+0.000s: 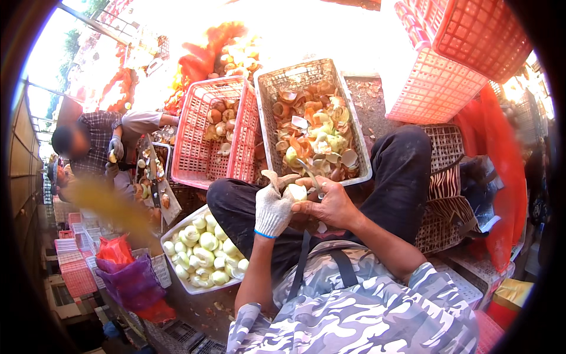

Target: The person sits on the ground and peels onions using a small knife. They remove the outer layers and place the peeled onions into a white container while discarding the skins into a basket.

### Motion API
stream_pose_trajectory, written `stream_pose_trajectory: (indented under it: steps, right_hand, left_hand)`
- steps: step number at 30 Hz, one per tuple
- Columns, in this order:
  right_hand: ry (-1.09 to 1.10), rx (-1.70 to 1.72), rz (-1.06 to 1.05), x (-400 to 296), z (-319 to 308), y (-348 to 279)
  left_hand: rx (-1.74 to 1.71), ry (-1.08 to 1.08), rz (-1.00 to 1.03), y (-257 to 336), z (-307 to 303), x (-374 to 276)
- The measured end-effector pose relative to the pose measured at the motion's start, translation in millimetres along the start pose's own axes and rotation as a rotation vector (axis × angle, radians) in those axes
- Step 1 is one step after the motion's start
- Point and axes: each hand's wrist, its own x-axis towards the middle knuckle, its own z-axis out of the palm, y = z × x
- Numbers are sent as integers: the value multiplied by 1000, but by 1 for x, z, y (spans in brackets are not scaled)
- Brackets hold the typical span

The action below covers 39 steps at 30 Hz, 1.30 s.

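My left hand [273, 208], in a white knit glove, holds a pale, partly peeled onion [297, 192] between thumb and fingers. My bare right hand [329, 201] is closed around a small curved knife [313, 177], its thumb against the onion. Both hands are above my lap, at the near end of a white plastic crate [365, 166] that holds onion skins [316, 128]. By my left knee stands a white crate [194, 291] full of peeled onions [208, 241].
A pink crate [185, 155] with unpeeled onions stands beyond my left knee. Farther left a co-worker [97, 137] sits holding an onion in gloved hands. Pink crates [442, 84] are stacked at upper right. Red mesh [504, 177] hangs at right; a purple mesh sack [132, 283] lies lower left.
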Motion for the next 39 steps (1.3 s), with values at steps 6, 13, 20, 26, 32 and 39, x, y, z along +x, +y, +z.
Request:
stream_pose_trajectory:
  steps: [6, 13, 20, 26, 32, 39]
  right_hand:
    - [-97, 296, 150, -5, -10, 9]
    - [-212, 506, 57, -13, -6, 16]
    - [-163, -129, -464, -4, -9, 13]
    - [-120, -524, -739, 2, -12, 7]
    - [64, -697, -691, -7, 2, -8]
    - [59, -888, -528, -27, 6, 17]
  left_hand:
    - [-695, 219, -193, -3, -4, -6]
    - [-707, -94, -223, -36, 29, -13]
    - [-982, -146, -264, 5, 17, -29]
    - [-179, -68, 47, 5, 1, -40]
    - [-1025, 208, -471, -10, 22, -34]
    - [-820, 107, -327, -18, 14, -29]
